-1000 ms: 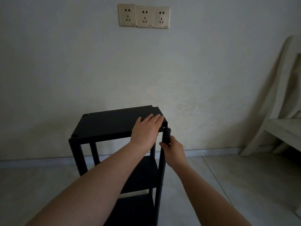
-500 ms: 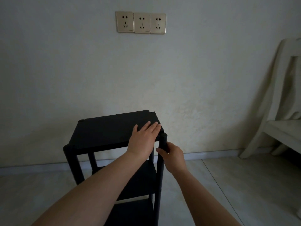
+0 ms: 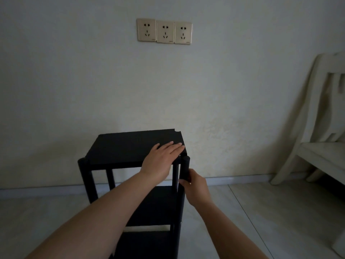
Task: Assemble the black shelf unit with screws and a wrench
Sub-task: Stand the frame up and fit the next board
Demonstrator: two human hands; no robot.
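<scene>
On floor by wall, below sockets (image 3: pixel 164 31): black shelf unit (image 3: pixel 134 146) stood upright, three tiers seen. Left hand (image 3: pixel 160 159) laid flat, fingers straight, on top panel (image 3: pixel 123 144) near right front corner. Right hand (image 3: pixel 194 186) curled round front right post (image 3: pixel 186 165), just beside panel notch. Unit judged rigid, light, prone to tipping; post smooth, best gripped high. No screws or wrench seen.

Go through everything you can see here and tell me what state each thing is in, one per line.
Shelf unit: upright, top board on.
Front right post: gripped, its top beside the board's corner.
Left hand: flat on the top board.
Right hand: wrapped round the post.
Wall sockets: nothing plugged in.
</scene>
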